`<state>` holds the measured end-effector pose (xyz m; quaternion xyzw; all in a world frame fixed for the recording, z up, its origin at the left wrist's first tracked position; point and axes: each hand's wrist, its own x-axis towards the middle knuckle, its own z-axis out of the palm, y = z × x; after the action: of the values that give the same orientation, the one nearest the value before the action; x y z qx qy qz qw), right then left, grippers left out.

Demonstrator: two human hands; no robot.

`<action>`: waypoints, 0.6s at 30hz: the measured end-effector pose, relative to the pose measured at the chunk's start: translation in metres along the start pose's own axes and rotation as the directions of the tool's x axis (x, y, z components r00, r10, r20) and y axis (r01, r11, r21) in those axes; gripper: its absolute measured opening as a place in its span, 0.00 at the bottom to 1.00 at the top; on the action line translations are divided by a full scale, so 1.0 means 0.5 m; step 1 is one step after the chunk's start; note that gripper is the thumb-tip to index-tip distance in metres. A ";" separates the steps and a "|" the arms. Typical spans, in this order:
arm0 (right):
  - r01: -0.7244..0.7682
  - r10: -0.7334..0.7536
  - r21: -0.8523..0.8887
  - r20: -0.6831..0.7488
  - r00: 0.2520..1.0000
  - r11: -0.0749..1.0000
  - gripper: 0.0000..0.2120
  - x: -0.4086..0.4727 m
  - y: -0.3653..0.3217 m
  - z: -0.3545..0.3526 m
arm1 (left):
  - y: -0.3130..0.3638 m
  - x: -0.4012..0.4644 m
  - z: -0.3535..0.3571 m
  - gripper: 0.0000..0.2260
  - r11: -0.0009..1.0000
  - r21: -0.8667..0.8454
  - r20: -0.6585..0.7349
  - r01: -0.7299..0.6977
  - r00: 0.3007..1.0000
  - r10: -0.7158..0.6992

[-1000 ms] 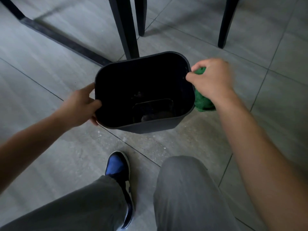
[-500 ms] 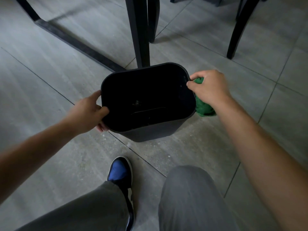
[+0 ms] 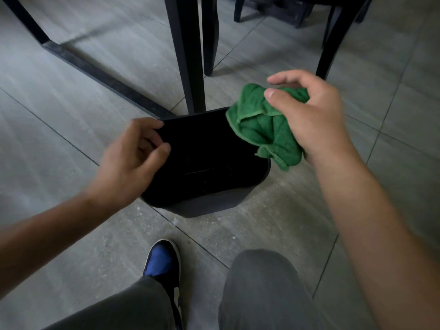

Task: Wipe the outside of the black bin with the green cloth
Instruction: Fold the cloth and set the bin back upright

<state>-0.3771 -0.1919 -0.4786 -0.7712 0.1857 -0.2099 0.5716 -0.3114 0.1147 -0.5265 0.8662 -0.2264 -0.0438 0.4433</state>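
On the floor: black bin stands upright beside a table leg.
Left hand: fingers curled over the bin's rim, gripping it.
Right hand: grasps the bunched green cloth, lifted above the rim.
Progress: cloth off the wall; how much has been wiped cannot be judged.
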 end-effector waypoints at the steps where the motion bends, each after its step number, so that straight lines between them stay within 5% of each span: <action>1: -0.046 0.043 0.131 0.025 0.999 0.990 0.06 -0.005 -0.008 0.008 | 0.024 0.005 0.011 0.22 0.996 -0.090 0.119 0.012 0.993 -0.002; 5: -0.258 0.195 0.601 0.169 0.966 0.756 0.05 -0.019 -0.015 0.052 | 0.099 0.035 0.040 0.33 0.883 -0.367 0.487 0.292 0.869 -0.085; 9: -0.406 0.254 0.757 0.318 0.914 0.512 0.12 -0.051 0.004 0.092 | 0.132 0.068 0.036 0.32 0.658 -0.552 0.682 0.512 0.731 0.004; 11: -0.382 0.224 0.698 0.311 0.924 0.605 0.12 -0.071 0.016 0.099 | 0.132 0.072 0.035 0.34 0.612 -0.577 0.703 0.540 0.710 0.036; 15: -0.165 0.110 0.368 0.165 0.980 0.915 0.15 -0.084 0.025 0.098 | 0.119 0.078 0.059 0.23 0.630 -0.544 0.637 0.555 0.761 -0.121; 18: -0.186 0.168 0.153 0.126 0.978 0.971 0.20 -0.074 0.032 0.095 | 0.124 0.095 0.072 0.18 0.649 -0.573 0.541 0.500 0.826 -0.159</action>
<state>-0.3838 -0.1388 -0.5105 -0.7125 0.2036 -0.1288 0.6591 -0.3007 0.0360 -0.4936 0.6278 -0.1213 -0.4035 0.6544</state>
